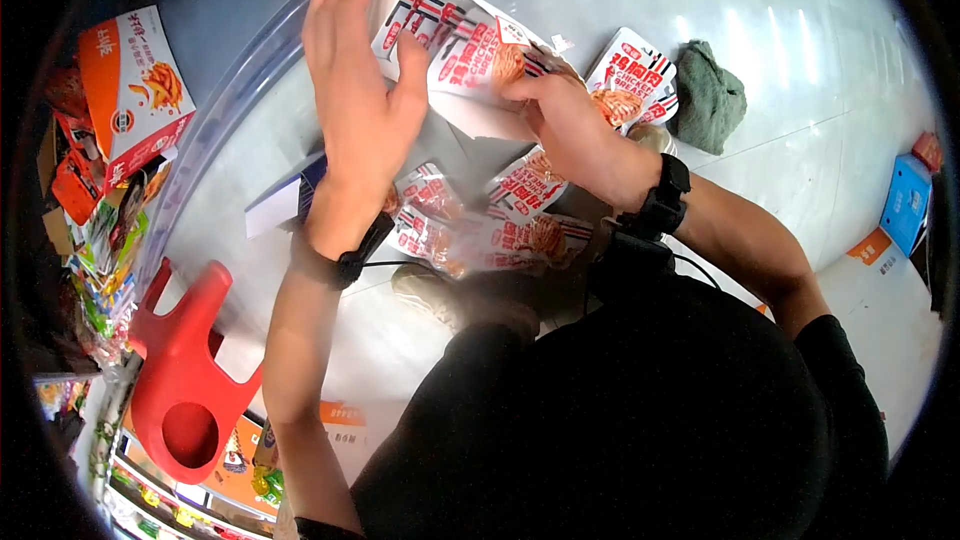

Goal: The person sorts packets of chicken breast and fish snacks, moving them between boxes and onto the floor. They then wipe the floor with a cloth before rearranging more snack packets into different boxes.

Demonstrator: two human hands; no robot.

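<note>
A white open-topped cardboard box (478, 116) holds several chicken breast packets (470, 52) in white, red and black wrappers. My left hand (362, 90) stands at the box's left end, fingers stretched out and thumb apart over the near side. My right hand (578, 125) grips the box's right end, its thumb over the rim against a packet; its other fingers are mostly hidden. Beneath the box, more chicken breast packets (525, 185) lie in a loose pile near my shoes. Two others, overlapping, form a small stack (630, 70) right of the box.
A dark green cloth (708, 98) lies on the floor beside the stack. On the left are a red plastic stool (190, 370), an orange-and-white carton (135, 85) and heaped snack bags (105, 270). A blue box (905, 202) sits far right.
</note>
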